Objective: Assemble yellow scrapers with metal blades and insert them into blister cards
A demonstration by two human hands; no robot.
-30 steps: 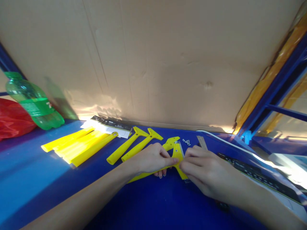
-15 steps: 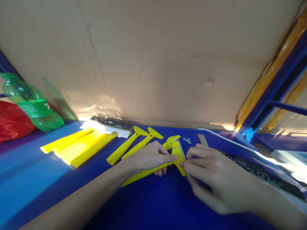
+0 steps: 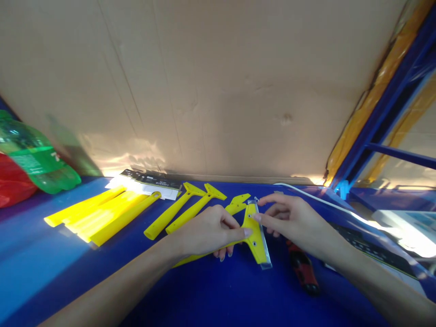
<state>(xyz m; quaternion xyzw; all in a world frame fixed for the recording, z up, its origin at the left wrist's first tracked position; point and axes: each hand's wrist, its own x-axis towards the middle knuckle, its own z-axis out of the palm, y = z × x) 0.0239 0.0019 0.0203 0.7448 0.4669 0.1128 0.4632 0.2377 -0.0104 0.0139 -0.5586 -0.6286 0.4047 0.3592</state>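
My left hand (image 3: 211,231) is closed around the neck of a yellow scraper (image 3: 257,243), its thumb lying on the head. A clear-edged blade strip (image 3: 265,245) runs along the front of that head, and two small metal-lined holes show in it. At the upper end of the head is my right hand (image 3: 282,215), thumb at the blade edge and forefinger stretched toward some small screws (image 3: 256,199), mostly hidden. Behind the held scraper lies a loose yellow head piece (image 3: 238,201). A red and black screwdriver (image 3: 304,270) rests under my right wrist.
Two yellow scrapers (image 3: 192,211) lie left of my hands. Farther left are several yellow handles (image 3: 112,211) by printed cards (image 3: 146,184). A green bottle (image 3: 37,159) leans on a red bag (image 3: 13,181). Cardboard (image 3: 204,91) stands behind; a white cable (image 3: 316,200) runs right.
My right hand has moved from the lower blade edge up to the head's upper end, forefinger extended. The scraper head has turned more face-up. The screwdriver has come into view.
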